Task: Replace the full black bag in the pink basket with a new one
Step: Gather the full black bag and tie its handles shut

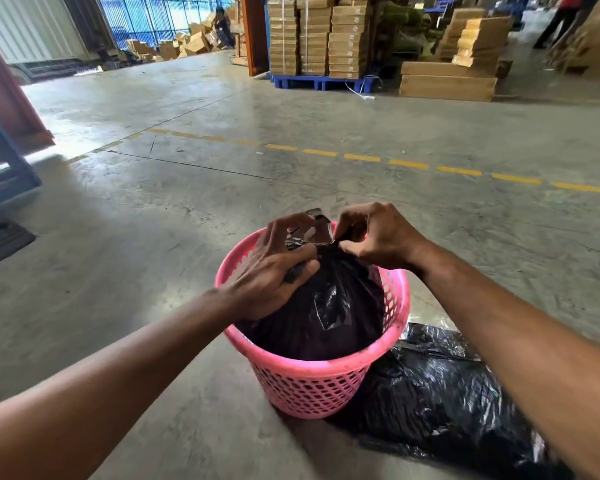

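Observation:
A pink perforated basket [312, 379] stands on the concrete floor in front of me. Inside it sits a full black bag [329, 317], its top gathered into a neck above the rim. My left hand [274, 271] presses on the bag's left shoulder, fingers pinching the gathered plastic. My right hand [378, 237] grips the neck from the right, thumb and fingers closed on a twisted strip. A loose flap of plastic sticks up between both hands. Flat on the floor to the right of the basket lies a second black bag [444, 403], partly under my right forearm.
A dashed yellow line [409, 164] crosses the floor beyond the basket. Stacked cardboard boxes on a blue pallet [323, 81] stand far ahead, with more cartons to the right. A red and blue frame [4, 140] stands at the left. A person stands at the far right.

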`<state>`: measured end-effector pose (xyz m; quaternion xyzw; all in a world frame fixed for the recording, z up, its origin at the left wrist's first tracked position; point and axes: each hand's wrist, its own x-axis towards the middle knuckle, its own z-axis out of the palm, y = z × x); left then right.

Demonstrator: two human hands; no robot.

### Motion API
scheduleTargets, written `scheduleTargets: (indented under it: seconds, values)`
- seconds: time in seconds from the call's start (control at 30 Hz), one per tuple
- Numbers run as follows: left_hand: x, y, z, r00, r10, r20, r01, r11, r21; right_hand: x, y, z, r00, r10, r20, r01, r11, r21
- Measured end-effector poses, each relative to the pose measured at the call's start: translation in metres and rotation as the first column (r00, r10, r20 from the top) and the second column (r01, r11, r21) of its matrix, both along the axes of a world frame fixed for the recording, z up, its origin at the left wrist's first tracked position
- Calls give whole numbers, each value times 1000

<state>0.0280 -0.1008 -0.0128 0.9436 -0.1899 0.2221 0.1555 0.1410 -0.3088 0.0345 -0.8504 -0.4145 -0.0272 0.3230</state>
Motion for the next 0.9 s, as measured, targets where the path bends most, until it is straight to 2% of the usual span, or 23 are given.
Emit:
scheduleTargets:
  seconds: [0.07, 0.2, 0.37, 0.57, 0.63, 0.67, 0.7, 0.73, 0.77, 0.8, 0.83, 0.9]
  values:
    - [3, 8, 1, 998, 54, -34, -53, 998, 31, 4, -11, -5, 998, -19, -65, 19, 1000, -6]
    - [1, 28, -14, 973, 145, -182, -128, 987, 99, 13, -25, -23, 995, -61, -81, 53, 994, -92]
    - [-6, 45, -22, 889, 332, -316, -210, 908, 364, 21, -39, -48, 993, -117, -1, 113, 958, -264]
    - [-10, 53, -14, 814, 399, -421, -199, 874, 444, 23, -41, -46, 993, -109, 36, 115, 945, -305]
    - [-9, 57, -12, 816, 348, -462, -214, 924, 317, 21, -41, -47, 994, -102, 47, 112, 934, -338]
    - [-7, 57, -12, 825, 301, -477, -241, 953, 185, 19, -41, -46, 994, -90, 58, 105, 929, -355]
    - [-5, 57, -13, 840, 225, -493, -269, 963, -19, 19, -40, -45, 995, -75, 63, 92, 929, -358]
    - [-3, 54, -12, 858, 128, -497, -293, 917, -270, 18, -38, -45, 996, -67, 52, 81, 934, -349]
    - [-1, 49, -10, 866, -1, -500, -304, 793, -528, 18, -37, -43, 997, -65, 32, 72, 940, -333]
    - [1, 41, -5, 857, -133, -498, -308, 643, -702, 18, -35, -41, 998, -65, 21, 68, 943, -326]
    - [4, 32, -1, 849, -218, -482, -311, 531, -788, 20, -33, -40, 998, -66, 23, 70, 945, -320]
    - [10, 13, 6, 850, -248, -464, -353, 385, -853, 24, -29, -33, 995, -60, 78, 81, 949, -305]
